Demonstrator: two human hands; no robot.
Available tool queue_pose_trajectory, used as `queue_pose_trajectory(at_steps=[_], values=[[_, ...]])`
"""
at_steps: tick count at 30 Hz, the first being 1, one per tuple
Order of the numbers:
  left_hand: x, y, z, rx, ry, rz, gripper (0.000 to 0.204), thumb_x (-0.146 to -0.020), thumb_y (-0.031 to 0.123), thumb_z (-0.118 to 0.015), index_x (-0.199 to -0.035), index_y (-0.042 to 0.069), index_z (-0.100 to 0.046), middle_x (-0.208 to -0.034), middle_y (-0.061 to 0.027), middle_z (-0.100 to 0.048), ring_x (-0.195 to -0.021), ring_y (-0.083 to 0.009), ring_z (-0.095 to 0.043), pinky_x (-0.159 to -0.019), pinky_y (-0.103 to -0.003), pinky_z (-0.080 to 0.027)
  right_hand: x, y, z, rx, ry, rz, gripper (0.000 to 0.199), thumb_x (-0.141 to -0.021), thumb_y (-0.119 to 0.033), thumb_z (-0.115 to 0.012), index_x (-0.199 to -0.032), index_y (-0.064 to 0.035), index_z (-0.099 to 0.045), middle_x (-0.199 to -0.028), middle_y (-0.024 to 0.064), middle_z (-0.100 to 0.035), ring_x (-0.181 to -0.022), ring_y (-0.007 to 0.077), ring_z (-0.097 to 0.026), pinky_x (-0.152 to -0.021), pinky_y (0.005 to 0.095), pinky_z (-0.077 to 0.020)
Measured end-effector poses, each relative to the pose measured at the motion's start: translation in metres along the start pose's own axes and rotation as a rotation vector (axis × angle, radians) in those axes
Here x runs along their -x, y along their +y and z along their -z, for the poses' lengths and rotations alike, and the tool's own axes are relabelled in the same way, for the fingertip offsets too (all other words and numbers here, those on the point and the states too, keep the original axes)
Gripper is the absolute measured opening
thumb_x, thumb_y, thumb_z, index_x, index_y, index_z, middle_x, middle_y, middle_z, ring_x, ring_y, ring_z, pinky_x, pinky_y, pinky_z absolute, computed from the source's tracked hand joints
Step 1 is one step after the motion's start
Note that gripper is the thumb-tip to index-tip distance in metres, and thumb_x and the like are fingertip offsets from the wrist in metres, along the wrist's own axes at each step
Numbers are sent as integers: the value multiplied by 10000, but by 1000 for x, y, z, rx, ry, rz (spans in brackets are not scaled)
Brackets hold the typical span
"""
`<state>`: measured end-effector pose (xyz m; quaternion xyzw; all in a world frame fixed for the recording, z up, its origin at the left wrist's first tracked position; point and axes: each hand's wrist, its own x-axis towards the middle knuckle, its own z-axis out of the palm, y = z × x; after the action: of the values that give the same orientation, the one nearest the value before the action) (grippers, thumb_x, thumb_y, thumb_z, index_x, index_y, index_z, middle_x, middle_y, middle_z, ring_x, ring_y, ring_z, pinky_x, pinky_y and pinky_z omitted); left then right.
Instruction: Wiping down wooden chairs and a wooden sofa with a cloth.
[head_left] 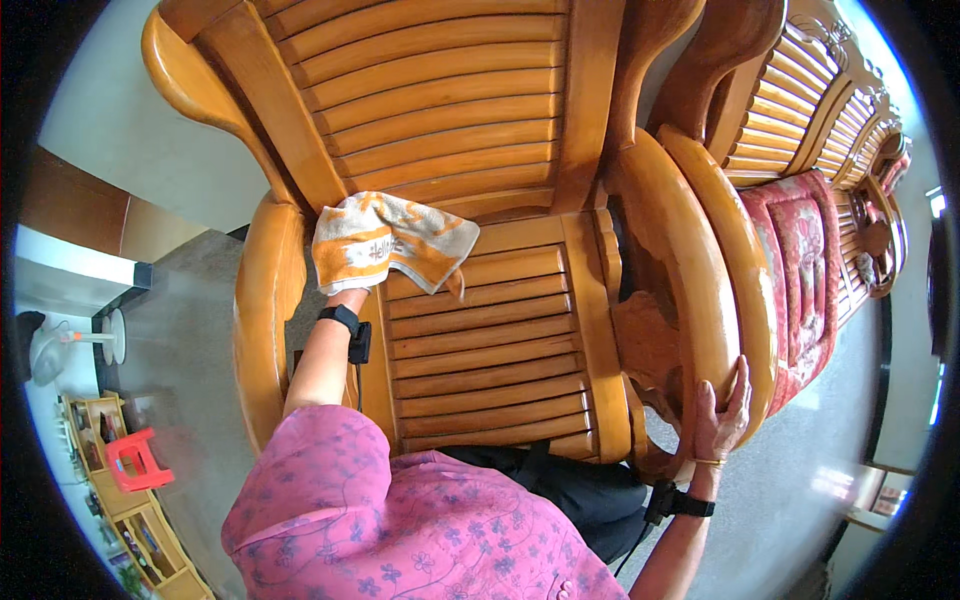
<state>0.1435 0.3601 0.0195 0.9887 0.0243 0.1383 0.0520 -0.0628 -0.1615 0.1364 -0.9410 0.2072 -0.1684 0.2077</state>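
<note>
An orange and white towel lies bunched at the back left corner of a wooden armchair's slatted seat. My left hand is wrapped in that towel; cloth hides its fingers, and only the wrist end shows. One towel corner hangs loose to the right over the slats. On the right, my right hand rests against the front of the chair's curved armrest, fingers stretched out, holding nothing. The slatted backrest rises behind the towel.
The left armrest flanks my left forearm. Close on the right stands a long wooden bench with a red floral cushion. Grey floor runs around the chair. A red plastic stool and a wooden shelf unit stand at left.
</note>
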Motion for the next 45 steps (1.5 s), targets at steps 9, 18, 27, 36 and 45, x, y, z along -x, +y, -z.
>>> queue_pose_trajectory(at_steps=[9,18,27,36,45], values=[[7,44,-90,478,-77,33,561,-924,446,-528,-1355,94,-465,-1396,-129,-482,-1312,-285,-416,-1118,-408,-311,-2,0,1,4,-4,27,629,-831,-264,-675,-1400,-90,-470,-1333,191,-552,-1248,349,-513,-1046,423,-389],[-25,152,-124,1260,-349,55,397,-1027,256,-422,-1390,96,-430,-1411,-72,-471,-1295,-215,-432,-1108,-356,-351,-3,-2,2,-16,-15,24,639,-818,-255,-680,-1399,-85,-475,-1329,194,-555,-1249,344,-513,-1046,420,-391],[-56,225,-63,921,-317,-240,393,-964,355,-511,-1279,121,-528,-1281,-71,-562,-1208,-220,-500,-1027,-350,-409,-3,-5,0,-13,24,0,685,-737,-252,-690,-1357,-40,-493,-1233,220,-587,-1149,401,-553,-994,469,-421],[-150,193,-19,464,235,-693,502,-980,456,-431,-1357,124,-441,-1411,-105,-479,-1275,-254,-463,-1070,-414,-399,-2,-6,8,48,8,9,686,-748,-231,-706,-1376,-65,-486,-1276,198,-582,-1183,375,-551,-1005,447,-423],[-300,213,47,698,251,-665,523,-965,468,-430,-1380,150,-438,-1441,-77,-456,-1301,-272,-445,-1071,-416,-399,-2,-3,5,62,-25,-23,787,-723,-388,-726,-1382,-50,-462,-1284,198,-562,-1161,380,-535,-985,483,-399]])
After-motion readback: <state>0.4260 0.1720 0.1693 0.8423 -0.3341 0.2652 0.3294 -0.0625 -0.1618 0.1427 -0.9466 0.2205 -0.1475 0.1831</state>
